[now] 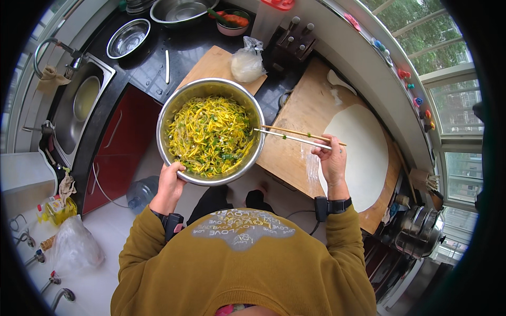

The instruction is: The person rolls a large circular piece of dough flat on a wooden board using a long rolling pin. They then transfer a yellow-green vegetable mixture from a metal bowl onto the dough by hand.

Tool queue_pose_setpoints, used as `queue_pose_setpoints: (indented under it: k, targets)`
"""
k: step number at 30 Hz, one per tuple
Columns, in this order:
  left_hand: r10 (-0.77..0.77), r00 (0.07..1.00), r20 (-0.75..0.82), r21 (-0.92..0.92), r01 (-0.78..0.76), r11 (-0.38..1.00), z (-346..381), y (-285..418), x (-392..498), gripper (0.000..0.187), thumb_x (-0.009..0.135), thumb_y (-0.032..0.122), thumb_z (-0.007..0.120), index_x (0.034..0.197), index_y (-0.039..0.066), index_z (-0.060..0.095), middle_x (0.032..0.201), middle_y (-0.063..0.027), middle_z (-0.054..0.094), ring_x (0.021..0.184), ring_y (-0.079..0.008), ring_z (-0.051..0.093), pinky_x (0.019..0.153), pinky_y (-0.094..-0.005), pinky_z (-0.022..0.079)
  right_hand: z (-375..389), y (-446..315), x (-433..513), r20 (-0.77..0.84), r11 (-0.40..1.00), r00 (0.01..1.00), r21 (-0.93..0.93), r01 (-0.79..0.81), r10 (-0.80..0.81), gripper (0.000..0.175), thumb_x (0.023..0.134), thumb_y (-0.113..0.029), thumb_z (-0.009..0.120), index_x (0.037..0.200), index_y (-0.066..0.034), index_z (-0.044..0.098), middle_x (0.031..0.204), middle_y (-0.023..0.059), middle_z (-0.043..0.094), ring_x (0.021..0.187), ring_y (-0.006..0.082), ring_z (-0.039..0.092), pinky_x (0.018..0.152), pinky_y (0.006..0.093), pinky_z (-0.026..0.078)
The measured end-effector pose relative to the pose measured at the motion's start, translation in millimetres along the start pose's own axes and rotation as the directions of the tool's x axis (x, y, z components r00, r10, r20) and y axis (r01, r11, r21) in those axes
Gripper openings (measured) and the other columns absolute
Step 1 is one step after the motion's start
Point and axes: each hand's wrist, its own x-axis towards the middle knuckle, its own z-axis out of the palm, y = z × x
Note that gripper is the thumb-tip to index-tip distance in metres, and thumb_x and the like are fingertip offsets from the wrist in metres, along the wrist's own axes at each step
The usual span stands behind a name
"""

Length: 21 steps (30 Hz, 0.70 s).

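My left hand [172, 181] grips the near rim of a large stainless steel bowl [210, 182], thumb over the edge. Shredded yellow vegetable mixed with chopped greens and translucent strands [209, 134] fills much of the bowl. In my right hand [331, 160] is a pair of chopsticks [300, 134], with bits of green stuck to them and their tips at the bowl's right rim. Below and beyond that hand, a large thin sheet of rolled dough [357, 154] lies on a floured wooden board [288, 152]. A smaller dough piece [340, 81] lies at the board's far end.
A plastic bag of dough [248, 65] sits on a smaller cutting board [209, 65]. Behind are a knife block [292, 45], an empty steel bowl [128, 38] and a pink bowl [232, 29]. The sink [65, 118] is left; a steel steamer pot [421, 233] stands right.
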Motion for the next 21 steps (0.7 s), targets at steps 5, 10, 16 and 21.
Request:
queue_pose_setpoints:
  k: [5,10,16,21]
  targets:
    - [0.027,0.999,-0.022,0.016,-0.027,1.000,-4.3,3.8,-3.9,0.062,0.085,-0.003,0.049,0.146,0.001,0.038,0.137,-0.0176,0.054,0.117,-0.0336,0.062,0.094,-0.0536,0.057,-16.2,-13.8,-5.6,-0.108,1.000,0.994,-0.025,0.008,-0.011,0.036,0.111,-0.031,0.050,0.117,0.0025,0.063,0.097,0.0159,0.071,0.076,0.0223,0.068,0.076,0.0392,0.063]
    - [0.033,0.999,0.006,-0.034,-0.033,0.999,-7.2,5.6,-1.1,0.063,0.083,-0.004,0.051,0.145,0.004,0.038,0.133,-0.0167,0.057,0.114,-0.0329,0.065,0.090,-0.0525,0.060,1.2,-0.5,3.5,-0.032,0.986,0.999,0.159,0.048,-0.044,0.034,0.110,-0.030,0.052,0.118,0.0021,0.063,0.101,0.0153,0.072,0.078,0.0212,0.069,0.079,0.0385,0.062]
    - [0.049,0.998,-0.028,-0.045,-0.050,0.998,-20.3,2.8,-1.1,0.064,0.083,-0.005,0.050,0.146,0.003,0.038,0.133,-0.0173,0.057,0.112,-0.0329,0.065,0.089,-0.0512,0.061,31.8,28.1,16.9,0.074,0.990,0.997,0.135,-0.038,0.028,0.035,0.111,-0.030,0.051,0.118,0.0024,0.063,0.102,0.0165,0.072,0.078,0.0218,0.070,0.079,0.0370,0.062]
    - [0.071,0.997,-0.009,-0.084,-0.071,0.994,-31.4,-0.5,-1.1,0.062,0.082,-0.005,0.050,0.143,0.003,0.039,0.132,-0.0180,0.057,0.111,-0.0333,0.066,0.089,-0.0530,0.061,30.3,26.8,17.1,0.036,0.994,0.998,0.084,-0.062,0.059,0.036,0.111,-0.033,0.053,0.118,0.0007,0.063,0.100,0.0138,0.071,0.080,0.0202,0.068,0.078,0.0375,0.062]
